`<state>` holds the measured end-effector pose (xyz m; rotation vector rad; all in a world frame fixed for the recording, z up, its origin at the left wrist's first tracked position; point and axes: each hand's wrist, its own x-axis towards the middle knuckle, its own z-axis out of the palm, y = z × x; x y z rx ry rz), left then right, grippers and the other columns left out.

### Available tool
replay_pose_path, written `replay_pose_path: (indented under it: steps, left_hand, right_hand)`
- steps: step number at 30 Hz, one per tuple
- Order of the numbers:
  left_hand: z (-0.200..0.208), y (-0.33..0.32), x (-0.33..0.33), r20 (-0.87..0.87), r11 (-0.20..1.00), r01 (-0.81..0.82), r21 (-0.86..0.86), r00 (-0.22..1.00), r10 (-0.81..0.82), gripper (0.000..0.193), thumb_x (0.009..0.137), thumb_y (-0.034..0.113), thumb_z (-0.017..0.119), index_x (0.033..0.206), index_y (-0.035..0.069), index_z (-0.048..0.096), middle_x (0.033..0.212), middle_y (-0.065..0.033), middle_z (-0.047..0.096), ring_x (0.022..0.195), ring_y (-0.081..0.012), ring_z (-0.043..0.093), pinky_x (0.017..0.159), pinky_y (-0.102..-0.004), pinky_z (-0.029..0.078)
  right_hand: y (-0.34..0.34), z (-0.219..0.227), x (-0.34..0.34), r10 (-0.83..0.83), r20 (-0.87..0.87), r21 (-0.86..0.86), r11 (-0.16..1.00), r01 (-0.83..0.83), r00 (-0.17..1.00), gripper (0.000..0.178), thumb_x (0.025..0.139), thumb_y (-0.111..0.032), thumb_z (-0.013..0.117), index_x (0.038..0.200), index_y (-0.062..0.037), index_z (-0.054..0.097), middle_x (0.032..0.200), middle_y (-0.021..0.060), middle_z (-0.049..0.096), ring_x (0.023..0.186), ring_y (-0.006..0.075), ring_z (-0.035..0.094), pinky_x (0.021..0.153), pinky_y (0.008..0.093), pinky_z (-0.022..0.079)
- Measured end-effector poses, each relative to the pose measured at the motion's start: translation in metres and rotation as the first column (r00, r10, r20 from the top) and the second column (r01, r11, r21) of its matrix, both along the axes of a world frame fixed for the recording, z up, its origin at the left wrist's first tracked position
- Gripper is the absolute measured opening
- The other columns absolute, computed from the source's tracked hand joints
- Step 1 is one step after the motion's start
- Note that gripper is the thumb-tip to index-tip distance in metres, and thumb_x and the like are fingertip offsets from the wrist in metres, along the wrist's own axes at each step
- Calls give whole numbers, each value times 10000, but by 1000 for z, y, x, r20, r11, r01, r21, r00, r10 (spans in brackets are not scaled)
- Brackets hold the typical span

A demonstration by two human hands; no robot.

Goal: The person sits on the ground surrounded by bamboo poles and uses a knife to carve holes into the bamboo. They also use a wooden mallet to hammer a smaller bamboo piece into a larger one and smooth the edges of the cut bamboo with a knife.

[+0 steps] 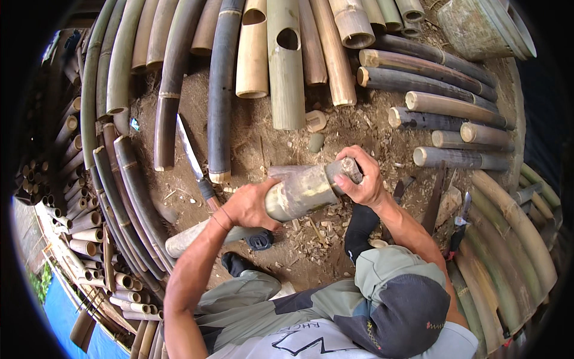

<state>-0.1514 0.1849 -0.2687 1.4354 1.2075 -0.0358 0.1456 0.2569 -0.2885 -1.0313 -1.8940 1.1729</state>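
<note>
A thick, pale bamboo tube [302, 197] is held slantwise above the ground. My left hand [248, 206] wraps around its lower left part, the thumb beneath. At the upper right end, my right hand [363, 182] closes its fingers and thumb around a rough-ended wooden piece [351, 169] that sticks out there; how deep it reaches into the tube is hidden. A slimmer greyish bamboo pole [200, 238] extends below my left forearm; I cannot tell whether it joins the tube. Near my left wrist lies a long knife [190, 146] with a dark grip.
Bamboo lengths [287, 78], one with a cut hole, fan out at the far side. Dark poles [436, 72] lie at right, split bamboo [508, 239] nearer. A second blade [461, 221] rests by it. Wood chips [317, 233] and a black tape measure [260, 240] lie below the tube.
</note>
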Motion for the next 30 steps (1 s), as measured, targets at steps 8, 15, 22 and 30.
replay_pose_path:
  steps: [8, 15, 22, 30]
  left_hand:
    - [34, -46, 16, -466, 963, 32, 268, 879, 100, 837, 608, 406, 833, 1232, -15, 467, 1005, -211, 635, 856, -366, 693, 785, -437, 602]
    - [29, -134, -105, -447, 966, -207, 158, 857, 257, 890, 577, 450, 816, 1281, 10, 492, 1023, -289, 683, 967, -441, 668, 877, -474, 532]
    - [-18, -240, -196, -666, 994, -33, 100, 740, 92, 869, 614, 414, 862, 1250, -81, 538, 1108, -286, 670, 1065, -426, 652, 942, -442, 531]
    - [93, -199, 44, 126, 871, -189, 453, 981, 148, 1064, 768, 445, 834, 1541, 37, 228, 1536, -238, 351, 1403, -361, 393, 1188, -446, 335]
  right_hand:
    - [22, 36, 70, -619, 310, -635, 430, 642, 721, 444, 892, -522, 601, 1019, -100, 656, 816, 59, 671, 627, 136, 622, 440, 258, 421]
    - [-55, 87, 151, -506, -244, -745, 643, 174, 827, 390, 988, -357, 569, 1328, -167, 563, 1157, 53, 657, 940, 183, 617, 688, 350, 474]
    - [-163, 103, 137, -545, -30, -597, 682, 422, 838, 547, 904, -256, 728, 1358, -112, 460, 1194, 118, 600, 878, 224, 657, 670, 335, 567]
    - [-192, 129, 45, -156, -302, -823, 540, -174, 940, 524, 991, -504, 540, 1263, -56, 543, 939, 117, 667, 710, 215, 658, 581, 347, 562]
